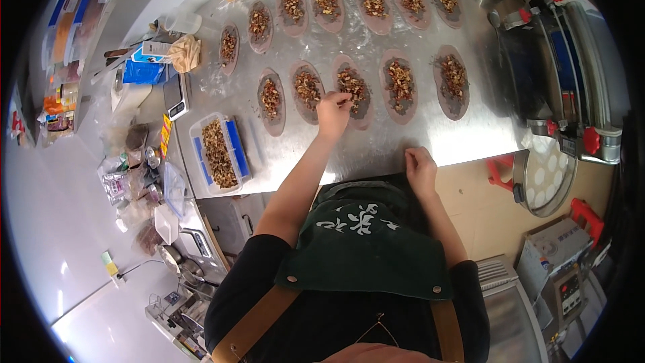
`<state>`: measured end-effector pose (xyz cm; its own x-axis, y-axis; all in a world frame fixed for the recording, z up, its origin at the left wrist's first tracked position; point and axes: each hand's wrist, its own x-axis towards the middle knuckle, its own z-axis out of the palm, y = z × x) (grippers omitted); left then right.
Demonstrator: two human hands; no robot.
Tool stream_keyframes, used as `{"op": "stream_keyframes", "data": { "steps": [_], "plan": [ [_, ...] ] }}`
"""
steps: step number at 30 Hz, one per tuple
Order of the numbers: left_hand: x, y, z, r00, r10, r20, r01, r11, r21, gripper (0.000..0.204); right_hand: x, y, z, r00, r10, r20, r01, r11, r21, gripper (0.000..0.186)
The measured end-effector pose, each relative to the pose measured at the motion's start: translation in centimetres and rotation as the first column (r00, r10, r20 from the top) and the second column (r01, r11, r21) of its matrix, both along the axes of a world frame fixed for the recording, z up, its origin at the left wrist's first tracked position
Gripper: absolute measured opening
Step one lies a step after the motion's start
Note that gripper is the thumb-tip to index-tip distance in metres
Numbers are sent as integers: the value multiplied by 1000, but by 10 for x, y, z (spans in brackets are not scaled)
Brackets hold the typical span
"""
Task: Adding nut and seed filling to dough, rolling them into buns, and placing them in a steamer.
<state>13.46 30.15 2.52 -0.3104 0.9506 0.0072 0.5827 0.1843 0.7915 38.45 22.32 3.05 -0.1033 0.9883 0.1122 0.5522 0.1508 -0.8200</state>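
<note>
Basically, left hand [334,114] was at a nut-topped dough oval [361,118], mid near row on the counter [463,141], fingers narrow; right hand [421,172] hung loosely curled by the edge. Couldn't tell if either gripped anything. Neighbouring ovals [402,115] sat apart, probably to keep toppings [453,75] separate.

Greyish-pink dough [363,119], flecked topping [355,82]
Topping by the left grip [333,113] mixes red, brown and cream; silver table [440,140] around it; dark green apron [363,267] below it.
</note>
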Motion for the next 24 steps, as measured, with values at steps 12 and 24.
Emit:
{"op": "stream_keyframes", "data": {
  "steps": [12, 24],
  "plan": [
    [16, -4, 11, 997, 19, -71, -12, 996, 92, 18, 4, 25, -2, 997, 76, -13, -77, 996, -46, 4],
    [28, -5, 6, 972, -45, -229, 60, 997, 58, 18, 9, 45, -7, 988, 156, -5, -156, 986, -54, 5]
  ]
}}
